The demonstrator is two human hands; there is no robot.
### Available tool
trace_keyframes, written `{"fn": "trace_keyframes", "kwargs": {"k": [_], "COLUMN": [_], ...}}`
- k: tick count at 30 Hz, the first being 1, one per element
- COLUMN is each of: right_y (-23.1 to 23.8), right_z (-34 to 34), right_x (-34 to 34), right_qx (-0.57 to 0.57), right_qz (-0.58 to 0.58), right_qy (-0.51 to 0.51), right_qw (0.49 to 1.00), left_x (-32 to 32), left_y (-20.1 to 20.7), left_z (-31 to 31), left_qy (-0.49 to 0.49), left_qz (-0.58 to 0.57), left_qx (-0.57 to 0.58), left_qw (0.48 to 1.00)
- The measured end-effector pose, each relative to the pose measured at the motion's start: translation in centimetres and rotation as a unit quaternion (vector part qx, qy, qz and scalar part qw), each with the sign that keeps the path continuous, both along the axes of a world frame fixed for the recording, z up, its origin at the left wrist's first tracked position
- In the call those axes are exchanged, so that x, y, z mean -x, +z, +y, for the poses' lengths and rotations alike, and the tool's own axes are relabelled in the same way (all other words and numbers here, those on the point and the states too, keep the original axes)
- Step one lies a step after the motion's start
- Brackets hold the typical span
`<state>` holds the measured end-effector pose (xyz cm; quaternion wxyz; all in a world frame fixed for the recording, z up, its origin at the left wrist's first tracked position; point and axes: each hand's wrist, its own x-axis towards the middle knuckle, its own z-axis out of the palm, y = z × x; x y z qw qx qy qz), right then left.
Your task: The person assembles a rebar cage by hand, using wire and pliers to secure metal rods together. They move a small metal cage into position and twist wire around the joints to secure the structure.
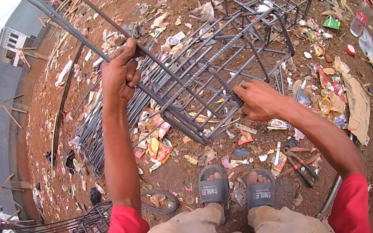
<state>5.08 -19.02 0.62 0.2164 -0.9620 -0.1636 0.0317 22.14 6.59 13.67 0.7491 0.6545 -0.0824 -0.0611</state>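
My left hand [122, 72] is closed around a long dark steel rod [95, 9], which slants from the upper left down toward the middle. More long rods [76, 33] run beside it, under the hand. A rebar cage [212, 62] of ribbed bars and square bent stirrups lies on the ground ahead, and the rods' near ends rest across its near left side. With fingers curled, my right hand [261, 101] grips the near right part of the cage. Its fingertips are partly hidden.
Bent stirrups [104, 127] lie piled to the left. Pincers [301, 167] with dark handles rest by my right slipper [261, 189]. Litter covers the brown soil. A plastic bottle [359, 20] lies at the far right, and another cage [95, 225] is at lower left.
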Motion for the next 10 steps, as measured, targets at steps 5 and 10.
{"fn": "trace_keyframes", "kwargs": {"k": [5,10], "right_y": [3.7,6.6], "right_z": [1.2,2.2], "right_x": [-3.6,-6.7], "right_qx": [0.022,-0.012], "right_qz": [0.045,0.05], "right_qy": [0.013,0.008], "right_qw": [0.999,0.999], "left_x": [-6.2,-10.4], "left_y": [0.3,-0.3], "left_z": [2.1,2.2], "left_qy": [-0.041,0.051], "left_qz": [0.045,0.009], "left_qx": [-0.012,-0.066], "left_qw": [0.998,0.996]}}
